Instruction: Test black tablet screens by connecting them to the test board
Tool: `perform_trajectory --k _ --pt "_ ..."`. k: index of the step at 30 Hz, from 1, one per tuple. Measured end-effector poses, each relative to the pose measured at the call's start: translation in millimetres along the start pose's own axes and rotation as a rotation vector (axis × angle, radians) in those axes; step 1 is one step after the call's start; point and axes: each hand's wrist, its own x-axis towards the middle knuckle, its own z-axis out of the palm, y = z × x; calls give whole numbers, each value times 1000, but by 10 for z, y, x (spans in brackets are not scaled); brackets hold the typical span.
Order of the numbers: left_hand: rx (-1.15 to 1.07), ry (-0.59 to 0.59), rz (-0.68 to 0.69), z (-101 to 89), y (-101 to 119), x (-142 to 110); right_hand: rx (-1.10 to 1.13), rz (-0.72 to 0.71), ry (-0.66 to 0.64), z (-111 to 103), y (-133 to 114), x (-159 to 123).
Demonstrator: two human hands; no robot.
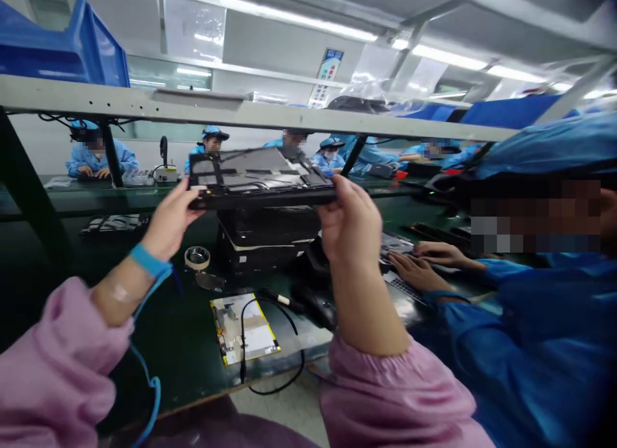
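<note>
**Dark device panel [260, 178] up in both hands, inner side showing**

Closest in my view: pink sleeves [385, 396], and a blue wrist strap [149, 260] on the L wrist w/ a blue coiled cord [153, 387] hanging down. L hand [168, 220] & R hand [349, 223] are both narrow, closed on opposite ends of the panel, which is held level above the bench, tilted so I see its inside. Status as far as I can tell: ribbed frame & silver sheets exposed, no cover on that side; can't tell what's left on it, too blurred.

Below on the dark green bench mat [159, 345]: yellow-edged board on white sheet [243, 329], black cable [250, 345] looped across it, roll of tape [197, 258] nr the L hand, black stack of units [267, 236] right under the panel.

To the R, a co-worker's hands [417, 271], blue sleeves, are on a keyboard [402, 287], apart from mine.

Farther: grey shelf beam [241, 107] across the view, blue plastic bin [62, 49] on it, contents hidden. More blue-smocked workers [101, 159] at the far bench, small desk stand [166, 171] nr them.
</note>
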Motion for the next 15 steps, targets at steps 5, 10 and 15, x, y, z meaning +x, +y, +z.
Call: perform_trajectory --k 5,10,15 --pt "115 283 -101 -991 239 -1187 139 342 -419 -124 -369 -964" --pt "243 538 -536 -1622 -210 -2250 80 833 -932 -319 115 -1880" --pt "24 644 -631 -1813 -620 -2533 -51 900 -1250 -299 516 -2274"
